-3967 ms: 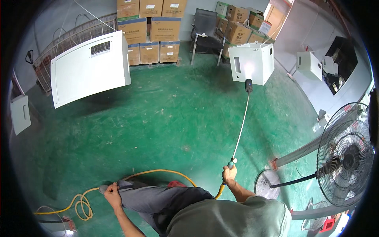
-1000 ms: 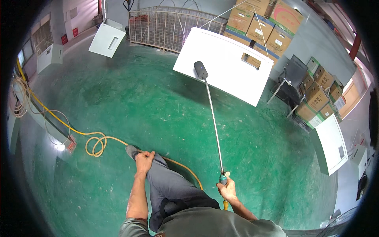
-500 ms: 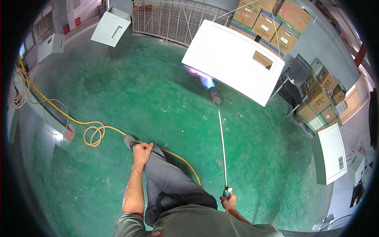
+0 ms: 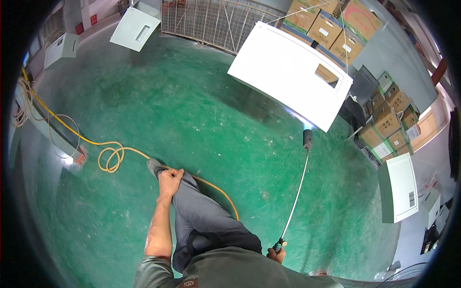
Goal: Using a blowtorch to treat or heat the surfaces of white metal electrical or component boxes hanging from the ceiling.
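Observation:
My right hand (image 4: 275, 255) is wrapped round the handle of a gas torch (image 4: 308, 139), whose long thin metal pipe reaches forward to a dark, round burner head. A blue-violet flame (image 4: 298, 116) comes off the burner against the lower edge of a hanging white panel (image 4: 293, 67), near its right corner. The panel is tilted, hangs from thin lines and has a rectangular cut-out. Over my bent leg (image 4: 201, 206), by the knee, my left hand (image 4: 170, 181) is closed with fingers curled in. Whatever it may hold is hidden.
A yellow hose (image 4: 113, 158) loops over the green floor (image 4: 216, 139) and passes by my foot. Other white panels hang at the far left (image 4: 136, 30) and at the right (image 4: 399, 188). Stacked cardboard boxes (image 4: 326, 31) and a wire-mesh fence (image 4: 206, 21) stand at the back.
The torch's burner and flame have moved right along the panel's lower edge, and the pipe now leans right. The panel appears shifted slightly right. My left hand remains by the knee.

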A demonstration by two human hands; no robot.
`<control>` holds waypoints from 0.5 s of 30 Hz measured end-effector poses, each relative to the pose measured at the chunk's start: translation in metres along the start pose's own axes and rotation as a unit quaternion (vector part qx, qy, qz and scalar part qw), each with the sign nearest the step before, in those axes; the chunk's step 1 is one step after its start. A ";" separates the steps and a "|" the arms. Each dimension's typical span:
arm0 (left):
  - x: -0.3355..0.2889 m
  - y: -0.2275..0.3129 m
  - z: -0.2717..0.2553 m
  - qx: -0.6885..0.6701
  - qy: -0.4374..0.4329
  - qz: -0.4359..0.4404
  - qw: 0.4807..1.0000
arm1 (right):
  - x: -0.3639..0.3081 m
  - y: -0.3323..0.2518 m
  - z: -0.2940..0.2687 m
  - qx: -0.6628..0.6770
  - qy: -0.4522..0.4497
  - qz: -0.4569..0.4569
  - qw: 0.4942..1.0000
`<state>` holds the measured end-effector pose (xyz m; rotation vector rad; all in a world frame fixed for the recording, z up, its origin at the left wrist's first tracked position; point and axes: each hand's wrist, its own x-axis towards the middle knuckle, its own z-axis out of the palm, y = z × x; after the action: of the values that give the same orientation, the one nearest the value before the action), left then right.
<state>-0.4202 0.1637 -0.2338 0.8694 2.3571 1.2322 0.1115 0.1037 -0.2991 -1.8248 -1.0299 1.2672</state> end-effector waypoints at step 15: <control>-0.006 -0.008 0.000 -0.001 0.016 0.012 1.000 | 0.005 -0.016 0.018 -0.249 -0.077 -0.092 0.961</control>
<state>-0.4186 0.1566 -0.2403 0.8875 2.3755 1.2668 0.0915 0.1171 -0.2926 -1.9484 -1.6854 1.1157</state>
